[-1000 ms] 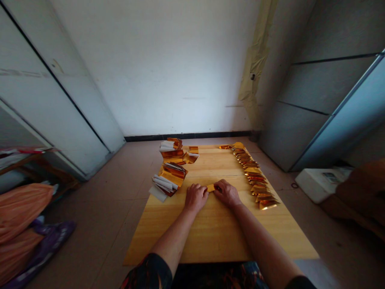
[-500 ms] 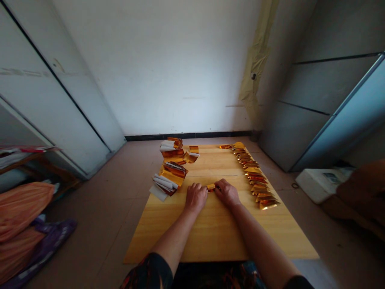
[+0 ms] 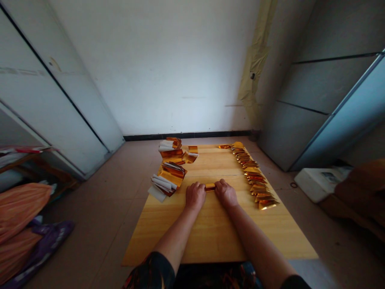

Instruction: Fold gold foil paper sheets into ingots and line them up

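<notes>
On the wooden table (image 3: 216, 233), my left hand (image 3: 195, 195) and my right hand (image 3: 225, 193) lie close together, fingers curled. Between them they pinch a small folded piece of gold foil paper (image 3: 210, 186), each hand on one end. Most of the piece is hidden under the fingers. A row of folded gold pieces (image 3: 254, 176) runs along the table's right side. Stacks of gold and white paper sheets (image 3: 168, 176) lie at the left edge.
More gold paper bundles (image 3: 173, 149) sit at the table's far left corner. A white box (image 3: 319, 182) is on the floor to the right. Orange and purple bags (image 3: 27, 224) lie on the floor at the left, by a white cabinet (image 3: 45, 104).
Both hands have closed in on the gold piece, which now looks narrower between them. The hands shifted slightly toward the far side of the table.
</notes>
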Demonstrator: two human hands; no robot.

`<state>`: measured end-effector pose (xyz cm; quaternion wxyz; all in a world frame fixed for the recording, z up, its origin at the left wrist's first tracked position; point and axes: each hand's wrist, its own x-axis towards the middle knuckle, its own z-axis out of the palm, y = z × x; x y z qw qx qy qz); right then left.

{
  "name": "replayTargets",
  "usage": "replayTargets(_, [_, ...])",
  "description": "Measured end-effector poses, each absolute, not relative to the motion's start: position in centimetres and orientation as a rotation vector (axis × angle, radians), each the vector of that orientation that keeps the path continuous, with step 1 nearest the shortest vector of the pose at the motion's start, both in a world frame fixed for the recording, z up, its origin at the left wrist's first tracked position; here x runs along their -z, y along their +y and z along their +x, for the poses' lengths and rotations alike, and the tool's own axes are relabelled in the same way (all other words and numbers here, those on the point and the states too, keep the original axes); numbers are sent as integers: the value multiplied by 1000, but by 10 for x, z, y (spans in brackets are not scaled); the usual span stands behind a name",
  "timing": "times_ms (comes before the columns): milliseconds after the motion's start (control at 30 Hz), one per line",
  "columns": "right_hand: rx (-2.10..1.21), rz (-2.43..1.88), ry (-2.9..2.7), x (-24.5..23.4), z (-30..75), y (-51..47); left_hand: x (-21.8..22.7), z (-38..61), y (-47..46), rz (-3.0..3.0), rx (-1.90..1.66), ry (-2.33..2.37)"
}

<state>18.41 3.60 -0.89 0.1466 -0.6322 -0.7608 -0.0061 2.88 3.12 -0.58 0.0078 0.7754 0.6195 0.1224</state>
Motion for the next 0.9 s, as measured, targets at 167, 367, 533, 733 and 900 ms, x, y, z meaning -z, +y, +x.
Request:
replayTargets(167, [21,-1855,-2203,7,183,36,6,29,32,2398,-413,1946])
replayTargets(367, [-14,-1919,-2251,3,182,37,3,35,32,2367,-400,1976])
replayTargets(533, [-37,-1911,-2260,2,182,37,2,34,32,2357,-406,1976])
replayTargets(733, [-47,-1826,-2235,8,187,37,3,31,32,2315,-436,1984])
replayTargets(900, [-60,-1697,-2155,13,190,34,3,32,30,2295,-466,1993])
